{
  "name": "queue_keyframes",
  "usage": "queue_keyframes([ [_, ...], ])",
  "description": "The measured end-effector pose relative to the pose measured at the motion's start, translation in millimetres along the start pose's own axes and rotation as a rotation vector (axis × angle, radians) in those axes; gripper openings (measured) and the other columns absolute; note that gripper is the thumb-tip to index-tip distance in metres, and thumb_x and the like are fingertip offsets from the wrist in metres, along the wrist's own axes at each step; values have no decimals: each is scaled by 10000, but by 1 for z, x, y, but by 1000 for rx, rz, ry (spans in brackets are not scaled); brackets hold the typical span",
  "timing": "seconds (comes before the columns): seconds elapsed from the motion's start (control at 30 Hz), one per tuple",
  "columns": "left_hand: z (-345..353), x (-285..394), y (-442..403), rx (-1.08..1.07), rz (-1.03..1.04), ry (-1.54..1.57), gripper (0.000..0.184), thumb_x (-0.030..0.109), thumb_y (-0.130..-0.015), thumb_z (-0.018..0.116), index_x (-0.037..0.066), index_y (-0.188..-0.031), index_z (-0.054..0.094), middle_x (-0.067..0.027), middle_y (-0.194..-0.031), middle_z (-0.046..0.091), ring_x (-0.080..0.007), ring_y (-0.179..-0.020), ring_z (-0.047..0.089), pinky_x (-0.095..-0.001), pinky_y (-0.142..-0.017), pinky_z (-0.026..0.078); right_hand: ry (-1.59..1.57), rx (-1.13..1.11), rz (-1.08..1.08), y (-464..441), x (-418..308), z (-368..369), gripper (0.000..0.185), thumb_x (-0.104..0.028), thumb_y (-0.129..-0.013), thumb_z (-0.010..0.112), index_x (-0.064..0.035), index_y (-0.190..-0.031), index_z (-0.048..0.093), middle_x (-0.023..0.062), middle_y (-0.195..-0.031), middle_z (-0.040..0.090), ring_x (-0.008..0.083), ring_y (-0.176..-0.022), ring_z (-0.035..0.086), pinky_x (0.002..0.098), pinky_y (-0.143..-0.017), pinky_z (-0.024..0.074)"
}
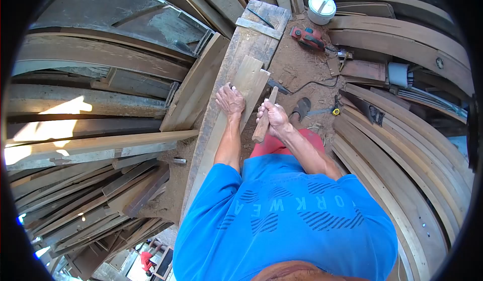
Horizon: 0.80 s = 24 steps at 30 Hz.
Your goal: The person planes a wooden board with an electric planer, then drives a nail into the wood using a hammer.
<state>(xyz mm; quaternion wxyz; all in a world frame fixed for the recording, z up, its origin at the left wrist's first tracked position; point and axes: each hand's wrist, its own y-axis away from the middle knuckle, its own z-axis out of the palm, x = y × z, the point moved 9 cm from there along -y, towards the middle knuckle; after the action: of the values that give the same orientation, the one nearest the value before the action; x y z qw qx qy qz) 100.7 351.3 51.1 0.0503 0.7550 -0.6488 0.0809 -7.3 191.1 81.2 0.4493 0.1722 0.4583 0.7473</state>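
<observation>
Two hands I watch: the left hand (231,100), fingers loosely spread, rests on one pale board (247,74) beneath it, upon one bench (271,47); right of it, the right hand (273,116) grips one wooden stick (262,128). How much work is finished, I cannot judge. Beyond both hands: one bucket (321,17), one red power tool (308,38).

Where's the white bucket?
In the head view, the white bucket is at the top, right of centre, just beyond the red power tool and right of the bench's far end.
</observation>
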Motion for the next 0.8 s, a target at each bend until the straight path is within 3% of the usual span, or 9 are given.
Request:
queue_keyframes([
  [0.1,0,-5,4,-15,9,-2,319,273,-968,606,123,-1249,596,-130,-1242,609,-352,-1169,557,-556,-947,431,-45,-110,45,-17,-4,-27,228,-336,-1081,561,-128,-987,555,-34,-774,554,117,-656,570,357,-622,534],
  [0.23,2,-3,1,-15,53,35,312,272,-965,613,126,-1239,597,-126,-1221,602,-347,-1152,559,-555,-943,433,-48,227,-113,-19,-14,-52,269,-289,-1074,542,-157,-841,512,-25,-708,531,135,-573,538,363,-541,520],
  [0.3,6,-7,-6,-54,44,40,321,282,-968,615,124,-1247,592,-131,-1241,595,-354,-1174,547,-556,-955,428,-120,24,150,-29,12,-15,249,-250,-1054,545,-157,-828,497,-19,-703,531,144,-551,528,365,-523,513],
  [0.43,8,-4,-33,-100,65,83,349,301,-972,619,114,-1263,582,-145,-1276,581,-367,-1209,522,-562,-981,421,75,-8,82,-17,-4,-1,168,-242,-1047,584,-127,-932,544,-50,-715,543,94,-574,538,323,-532,498],
  [0.57,16,21,-72,-147,102,86,363,328,-977,614,100,-1257,578,-161,-1292,568,-383,-1219,506,-571,-996,415,256,-22,-77,9,-38,-20,167,-260,-1027,617,-146,-942,528,-44,-723,562,77,-552,545,295,-493,504],
  [0.8,19,35,-78,-77,128,-50,318,331,-975,565,92,-1181,602,-200,-1268,561,-387,-1167,540,-546,-966,433,462,220,-516,60,-110,-71,261,-328,-1045,605,-74,-1025,551,1,-731,574,86,-541,568,273,-470,484],
])
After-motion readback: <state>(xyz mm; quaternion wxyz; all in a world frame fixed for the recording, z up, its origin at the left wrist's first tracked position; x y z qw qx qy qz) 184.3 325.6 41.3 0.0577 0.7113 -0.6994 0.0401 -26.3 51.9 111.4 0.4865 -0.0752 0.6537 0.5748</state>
